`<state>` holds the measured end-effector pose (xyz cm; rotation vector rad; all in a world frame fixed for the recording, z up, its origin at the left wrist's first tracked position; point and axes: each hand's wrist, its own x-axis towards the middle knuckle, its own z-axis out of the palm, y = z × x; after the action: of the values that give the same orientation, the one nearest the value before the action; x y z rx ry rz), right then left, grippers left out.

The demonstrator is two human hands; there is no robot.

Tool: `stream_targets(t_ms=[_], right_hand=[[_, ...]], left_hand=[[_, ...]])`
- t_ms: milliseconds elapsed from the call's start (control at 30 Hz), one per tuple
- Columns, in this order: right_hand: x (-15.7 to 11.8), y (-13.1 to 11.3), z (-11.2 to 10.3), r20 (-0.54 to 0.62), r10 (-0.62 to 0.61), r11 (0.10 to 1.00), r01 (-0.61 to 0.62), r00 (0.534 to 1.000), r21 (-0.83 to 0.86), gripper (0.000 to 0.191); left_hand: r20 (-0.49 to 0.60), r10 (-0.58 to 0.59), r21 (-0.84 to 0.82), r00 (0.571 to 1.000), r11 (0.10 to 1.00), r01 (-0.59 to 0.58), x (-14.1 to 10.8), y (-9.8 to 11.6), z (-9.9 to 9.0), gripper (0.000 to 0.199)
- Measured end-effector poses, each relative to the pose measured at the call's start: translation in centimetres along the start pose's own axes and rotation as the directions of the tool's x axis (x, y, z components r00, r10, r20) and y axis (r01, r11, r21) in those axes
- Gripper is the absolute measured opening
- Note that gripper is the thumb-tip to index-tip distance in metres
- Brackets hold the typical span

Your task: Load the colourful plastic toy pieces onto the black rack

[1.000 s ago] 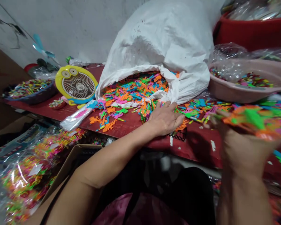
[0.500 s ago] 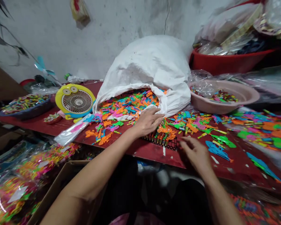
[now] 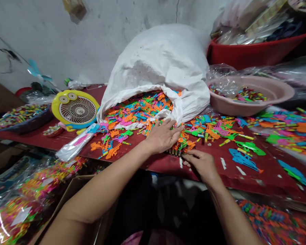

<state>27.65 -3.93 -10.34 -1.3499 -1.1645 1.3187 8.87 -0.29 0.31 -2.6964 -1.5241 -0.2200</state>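
My left hand [image 3: 163,136] lies palm down, fingers spread, over orange and green plastic toy pieces [image 3: 184,142] at the mouth of a white cloth sack [image 3: 158,61]. Under it, a small black rack [image 3: 175,152] holds a row of upright coloured sticks with toy pieces on top; my hand hides much of it. At the rack's right end, my right hand [image 3: 201,165] has its thumb and fingers pinched on the frame. Small colourful plastic pieces [image 3: 140,110] spill from the sack. Similar pieces, some with yellow sticks, lie right of the rack, including a blue one [image 3: 241,159].
A yellow cartoon-faced fan [image 3: 78,110] and a plastic-wrapped packet [image 3: 76,143] stand left on the red table [image 3: 153,165]. A pink basin [image 3: 252,102] and red tub [image 3: 257,51] are at right. Bagged colourful pieces [image 3: 12,214] lie below left, by a cardboard box [image 3: 66,204].
My right hand has moved left and closed on the rack's right end. My left hand stays spread over the toy pieces. The view has shifted slightly.
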Motion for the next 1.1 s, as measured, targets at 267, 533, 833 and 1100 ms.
stream_targets(t_ms=[267, 533, 833, 1100], right_hand=[[0.2, 0.8, 0.8, -0.114, 0.021, 0.991, -0.005, 0.993, 0.134, 0.037], [-1.1, -0.5, 2.6, -0.100, 0.087, 0.964, -0.059, 0.991, 0.259, 0.044], [-0.3, 0.6, 2.6, -0.216, -0.018, 0.992, 0.045, 0.976, 0.120, 0.024], [-1.0, -5.1, 2.0, -0.241, -0.334, 0.939, 0.300, 0.911, -0.167, 0.017]], left_hand=[[-0.051, 0.007, 0.042, 0.999, 0.999, -0.005, 0.0, 0.3, 0.2, 0.049], [-0.053, 0.005, 0.050, 0.999, 0.999, -0.002, 0.3, 0.4, 0.3, 0.050], [-0.032, -0.009, 0.077, 0.999, 0.997, 0.012, 0.1, 0.6, 0.0, 0.051], [-0.080, -0.004, 0.081, 0.997, 0.997, 0.011, 0.5, 0.8, 0.4, 0.049]])
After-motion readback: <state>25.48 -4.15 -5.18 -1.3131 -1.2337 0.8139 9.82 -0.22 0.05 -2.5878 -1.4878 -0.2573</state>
